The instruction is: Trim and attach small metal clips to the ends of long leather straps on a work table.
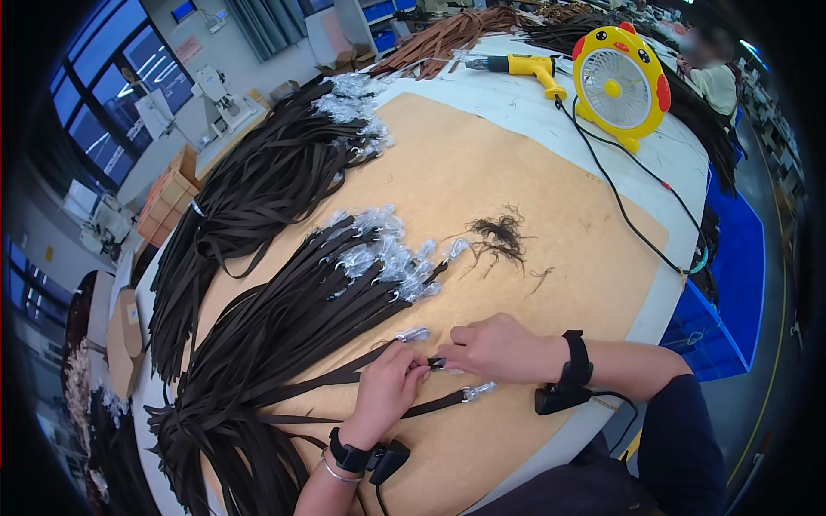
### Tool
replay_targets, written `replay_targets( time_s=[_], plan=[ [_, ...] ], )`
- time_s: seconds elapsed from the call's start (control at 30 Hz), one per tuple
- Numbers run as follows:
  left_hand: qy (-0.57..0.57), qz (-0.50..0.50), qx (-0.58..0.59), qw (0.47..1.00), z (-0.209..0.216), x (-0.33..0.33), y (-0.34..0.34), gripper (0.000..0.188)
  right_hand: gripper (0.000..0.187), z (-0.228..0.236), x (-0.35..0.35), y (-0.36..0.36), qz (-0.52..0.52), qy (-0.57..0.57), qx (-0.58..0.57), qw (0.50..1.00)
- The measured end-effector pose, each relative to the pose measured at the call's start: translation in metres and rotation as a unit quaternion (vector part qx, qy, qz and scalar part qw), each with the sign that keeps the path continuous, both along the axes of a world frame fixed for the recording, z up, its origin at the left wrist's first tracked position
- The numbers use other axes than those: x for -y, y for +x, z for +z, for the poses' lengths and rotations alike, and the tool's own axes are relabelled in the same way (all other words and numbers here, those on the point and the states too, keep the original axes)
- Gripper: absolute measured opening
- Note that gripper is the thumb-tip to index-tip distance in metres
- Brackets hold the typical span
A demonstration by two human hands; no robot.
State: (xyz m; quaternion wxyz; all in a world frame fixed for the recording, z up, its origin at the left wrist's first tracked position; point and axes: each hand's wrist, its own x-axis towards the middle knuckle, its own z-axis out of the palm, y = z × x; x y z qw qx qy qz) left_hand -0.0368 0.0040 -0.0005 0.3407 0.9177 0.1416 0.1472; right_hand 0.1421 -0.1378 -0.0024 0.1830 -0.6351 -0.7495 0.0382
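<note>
My left hand (pixel 391 383) is closed in a pinch on a dark brown strap (pixel 344 377) close to its end. Right beside it, my right hand (pixel 499 348) pinches the tip of the same strap; the fingers partly hide it. Two more loose straps lie by my hands, one ending in a plastic-wrapped metal hook (pixel 413 334) above them, the other in a wrapped hook (pixel 479 391) below. To the left spreads a bundle of dark straps (pixel 301 301), gathered near its lower end, with clear-wrapped hooks (pixel 379 258) at the upper end.
A second strap bundle (pixel 258 163) lies farther back on the brown board (pixel 533 155). Thread scraps (pixel 499 236) sit beyond my hands. A yellow heat gun (pixel 533 67) and chick-shaped fan (pixel 615 86) stand at the back, cables trailing right. A blue bin (pixel 714 327) is beside the table.
</note>
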Motion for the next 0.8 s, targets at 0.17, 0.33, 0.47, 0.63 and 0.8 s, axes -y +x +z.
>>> replay_targets(
  time_s=[0.17, 0.33, 0.47, 0.63, 0.8],
  plan=[
    [-0.006, 0.032, -0.035, 0.999, -0.001, 0.001, 0.004, 0.006, 0.017, 0.0, -0.005, 0.001, 0.016, 0.044, 0.028, 0.999],
    [-0.066, 0.067, -0.045, 0.995, -0.005, 0.001, 0.005, 0.007, 0.014, -0.002, -0.008, -0.001, 0.024, 0.042, 0.013, 0.999],
    [-0.069, 0.067, -0.044, 0.994, -0.007, 0.002, 0.005, 0.008, 0.014, -0.001, -0.009, 0.0, 0.03, 0.043, 0.009, 0.999],
    [-0.073, 0.067, -0.038, 0.994, -0.008, 0.0, 0.003, 0.008, 0.014, -0.005, -0.011, 0.001, 0.024, 0.037, 0.001, 0.999],
    [0.083, 0.091, -0.069, 0.99, 0.01, -0.017, -0.024, 0.009, 0.014, -0.003, -0.005, -0.001, -0.011, 0.021, -0.071, 0.997]
  ],
)
